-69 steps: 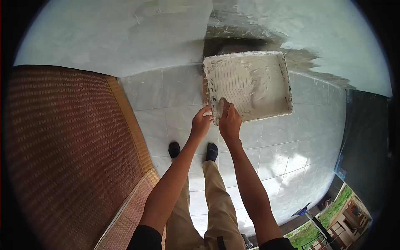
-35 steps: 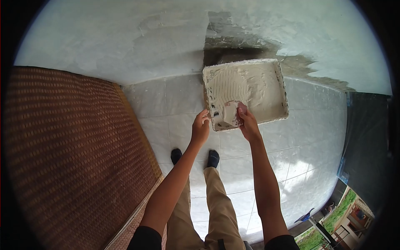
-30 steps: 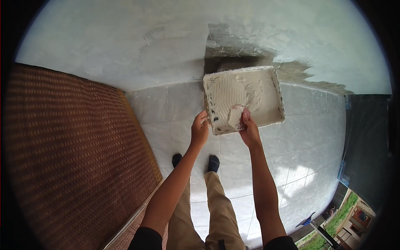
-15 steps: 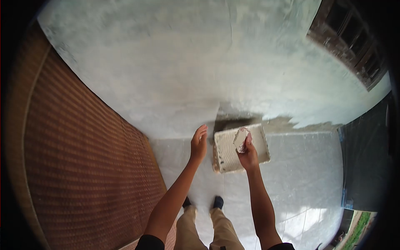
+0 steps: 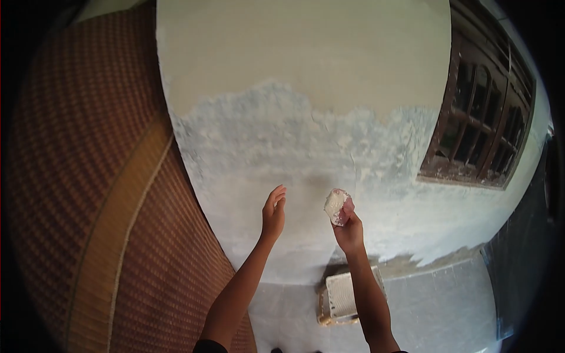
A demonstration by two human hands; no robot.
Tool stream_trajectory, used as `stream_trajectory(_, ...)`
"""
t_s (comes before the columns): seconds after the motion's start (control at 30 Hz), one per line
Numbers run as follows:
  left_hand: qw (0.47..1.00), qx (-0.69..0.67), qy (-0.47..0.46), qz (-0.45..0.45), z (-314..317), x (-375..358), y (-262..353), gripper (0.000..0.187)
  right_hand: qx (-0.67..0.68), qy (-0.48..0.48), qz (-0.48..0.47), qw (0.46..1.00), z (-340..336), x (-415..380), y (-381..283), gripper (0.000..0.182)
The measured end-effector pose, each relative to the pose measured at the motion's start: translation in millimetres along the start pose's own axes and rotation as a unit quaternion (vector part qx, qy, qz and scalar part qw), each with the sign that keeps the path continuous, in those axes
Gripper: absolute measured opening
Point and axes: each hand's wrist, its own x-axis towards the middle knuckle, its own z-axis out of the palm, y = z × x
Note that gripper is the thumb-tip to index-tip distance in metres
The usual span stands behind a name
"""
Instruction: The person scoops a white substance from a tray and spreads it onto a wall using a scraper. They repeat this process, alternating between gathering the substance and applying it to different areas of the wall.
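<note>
the wall (image 5: 306, 147) fills most of the view, bare and pale near the top, patched with grey-white plaster lower down, with a ragged edge between the two. a woven brown mat (image 5: 82, 194) stands along the left side, and one dark wooden window (image 5: 479, 129) sits at the right. down on the floor, close to the foot of the wall, lies one tray (image 5: 344, 297), ribbed and smeared with plaster. the right hand (image 5: 348, 226) is raised in front of the wall, fingers pinched round a small scraper (image 5: 336, 206) that carries a lump of white plaster on its face; it looks near the wall, though whether it touches cannot be told. the left hand (image 5: 272, 212) is empty, fingers loosely spread and lifted beside it, apart from the scraper. to lay the plaster well, i would judge the blade should meet the wall at a shallow tilt and press evenly, so the lump spreads thin rather than dropping off, with the free hand kept clear of the wet patch. counted: one wall, one mat, one window, one tray, two hands, one scraper.
</note>
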Motion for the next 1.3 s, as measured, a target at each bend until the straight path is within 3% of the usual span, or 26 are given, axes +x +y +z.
stream_trajectory(0.17, 0.996, 0.023, 0.036, 0.077, -36, 53, 46, 0.038, -0.094, -0.034, -0.028, 0.995, 86, 38, 0, 0.046)
stream_trajectory(0.53, 0.974, 0.085, 0.073, 0.199, -60, 137, 110, 0.041, -0.165, -0.085, -0.115, 0.976, 185, 145, -2, 0.040)
stream_trajectory(0.63, 0.964, 0.101, 0.094, 0.226, -67, 154, 109, 0.043, -0.341, -0.092, -0.241, 0.904, 216, 157, 3, 0.032)
stream_trajectory(0.67, 0.959, 0.120, 0.100, 0.236, -70, 158, 107, 0.044, -0.341, -0.092, -0.243, 0.903, 222, 159, 4, 0.032)
stream_trajectory(0.73, 0.950, 0.141, 0.097, 0.261, -76, 165, 102, 0.044, -0.559, -0.119, -0.375, 0.730, 231, 163, 9, 0.031)
stream_trajectory(0.77, 0.939, 0.164, 0.095, 0.286, -78, 169, 99, 0.045, -0.580, -0.148, -0.459, 0.656, 233, 167, 14, 0.036)
stream_trajectory(0.8, 0.939, 0.160, 0.093, 0.288, -80, 172, 96, 0.045, -0.581, -0.146, -0.462, 0.654, 234, 170, 19, 0.036)
stream_trajectory(0.87, 0.906, 0.223, 0.101, 0.347, -84, 181, 89, 0.049, -0.647, -0.175, -0.579, 0.464, 235, 174, 28, 0.045)
stream_trajectory(0.9, 0.906, 0.218, 0.098, 0.351, -85, 183, 88, 0.049, -0.661, -0.178, -0.590, 0.429, 236, 174, 31, 0.051)
stream_trajectory(1.07, 0.874, 0.255, 0.066, 0.409, -93, 197, 80, 0.058, -0.697, -0.128, -0.594, 0.382, 230, 188, 53, 0.050)
stream_trajectory(1.23, 0.857, 0.260, 0.049, 0.442, -99, 215, 70, 0.058, -0.746, -0.086, -0.601, 0.275, 221, 202, 64, 0.049)
stream_trajectory(1.3, 0.851, 0.270, 0.046, 0.449, -100, 218, 65, 0.058, -0.756, -0.081, -0.593, 0.267, 216, 207, 65, 0.049)
